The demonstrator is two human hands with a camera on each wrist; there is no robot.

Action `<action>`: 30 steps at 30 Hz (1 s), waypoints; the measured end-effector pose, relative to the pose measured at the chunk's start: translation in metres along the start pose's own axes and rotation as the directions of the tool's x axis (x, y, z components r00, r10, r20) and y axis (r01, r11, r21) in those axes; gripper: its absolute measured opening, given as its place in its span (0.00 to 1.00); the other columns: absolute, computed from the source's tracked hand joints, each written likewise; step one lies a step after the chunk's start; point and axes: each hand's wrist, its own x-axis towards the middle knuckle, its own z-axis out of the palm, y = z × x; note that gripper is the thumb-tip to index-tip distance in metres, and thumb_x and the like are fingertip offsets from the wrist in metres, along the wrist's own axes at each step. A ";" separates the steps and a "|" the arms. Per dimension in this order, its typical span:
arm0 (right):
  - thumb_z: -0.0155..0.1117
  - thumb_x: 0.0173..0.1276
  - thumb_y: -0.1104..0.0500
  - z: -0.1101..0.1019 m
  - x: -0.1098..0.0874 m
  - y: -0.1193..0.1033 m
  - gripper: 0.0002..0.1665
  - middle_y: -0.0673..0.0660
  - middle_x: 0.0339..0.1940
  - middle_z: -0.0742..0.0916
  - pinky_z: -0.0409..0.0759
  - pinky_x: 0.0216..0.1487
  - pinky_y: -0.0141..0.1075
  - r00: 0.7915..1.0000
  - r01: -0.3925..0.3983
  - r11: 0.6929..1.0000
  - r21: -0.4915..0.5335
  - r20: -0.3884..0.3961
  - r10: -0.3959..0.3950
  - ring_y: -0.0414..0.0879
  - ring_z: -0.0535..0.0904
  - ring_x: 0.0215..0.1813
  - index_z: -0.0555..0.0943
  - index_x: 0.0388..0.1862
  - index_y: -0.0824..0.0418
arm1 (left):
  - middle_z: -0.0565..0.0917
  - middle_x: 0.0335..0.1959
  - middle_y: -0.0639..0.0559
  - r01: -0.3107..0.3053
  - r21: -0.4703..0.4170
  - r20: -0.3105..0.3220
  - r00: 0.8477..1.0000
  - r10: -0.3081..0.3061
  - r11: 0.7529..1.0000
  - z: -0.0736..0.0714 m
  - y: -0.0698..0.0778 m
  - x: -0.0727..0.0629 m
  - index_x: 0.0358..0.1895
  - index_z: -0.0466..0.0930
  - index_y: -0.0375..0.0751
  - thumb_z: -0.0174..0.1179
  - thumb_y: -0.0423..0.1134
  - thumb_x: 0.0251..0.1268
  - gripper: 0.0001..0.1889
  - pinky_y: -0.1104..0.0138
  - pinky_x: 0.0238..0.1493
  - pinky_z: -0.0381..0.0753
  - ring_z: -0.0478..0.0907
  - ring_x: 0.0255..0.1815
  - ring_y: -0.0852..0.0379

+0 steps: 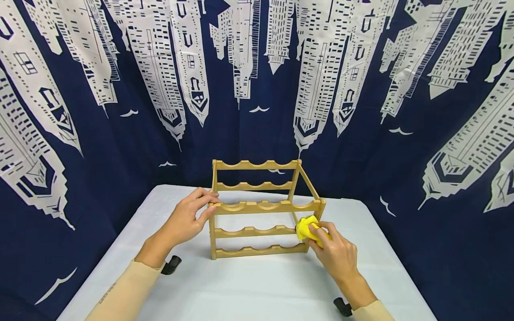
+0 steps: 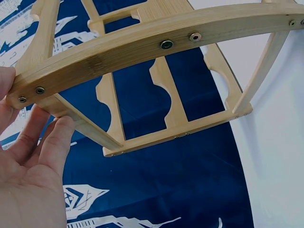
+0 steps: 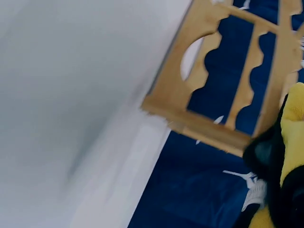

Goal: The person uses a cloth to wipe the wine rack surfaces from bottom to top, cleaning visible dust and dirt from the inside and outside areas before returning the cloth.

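Note:
A light wooden wine rack (image 1: pixel 257 232) with scalloped rails stands upright on the table. My left hand (image 1: pixel 188 216) grips its front top left corner. In the left wrist view, the thumb and fingers of that hand (image 2: pixel 42 152) lie on either side of the corner, beside the side rail with its small screws. A crumpled yellow cloth (image 1: pixel 307 228) is bunched in my right hand (image 1: pixel 337 252), right at the rack's front right post. From the right wrist, the yellow cloth (image 3: pixel 293 118) shows at the right edge, partly in deep shadow, close to the rack (image 3: pixel 180 109).
A white cloth covers the table (image 1: pixel 281 290). Behind it and at both sides hangs a dark blue curtain (image 1: pixel 257 133) printed with upside-down white buildings and birds. Black wrist straps (image 1: pixel 172 265) stick out below the sleeves.

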 end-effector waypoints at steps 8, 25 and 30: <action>0.72 0.84 0.50 -0.004 0.024 -0.024 0.16 0.62 0.45 0.94 0.87 0.22 0.39 0.983 0.072 0.980 0.185 -0.180 -0.038 0.53 0.89 0.26 0.97 0.52 0.60 | 0.90 0.66 0.43 0.064 -0.133 0.052 0.997 -0.058 0.989 -0.003 0.000 0.002 0.63 0.84 0.39 0.71 0.30 0.84 0.12 0.49 0.72 0.92 0.89 0.75 0.39; 0.87 0.61 0.70 0.016 0.121 -0.101 0.18 0.68 0.46 0.93 0.92 0.62 0.25 0.921 0.044 0.836 0.547 -0.346 0.178 0.63 0.94 0.43 0.94 0.51 0.68 | 0.93 0.70 0.42 0.073 -0.177 0.052 0.997 -0.065 0.982 -0.005 -0.006 -0.003 0.55 0.79 0.41 0.69 0.30 0.85 0.08 0.47 0.70 0.93 0.87 0.78 0.36; 0.89 0.61 0.71 0.031 0.145 -0.125 0.21 0.63 0.51 0.95 0.92 0.61 0.27 0.941 -0.104 0.754 0.649 -0.182 0.286 0.60 0.95 0.52 0.95 0.53 0.62 | 0.92 0.72 0.42 0.106 -0.193 0.062 0.993 -0.095 0.975 -0.004 -0.008 -0.005 0.56 0.80 0.43 0.66 0.32 0.89 0.05 0.44 0.70 0.93 0.86 0.79 0.36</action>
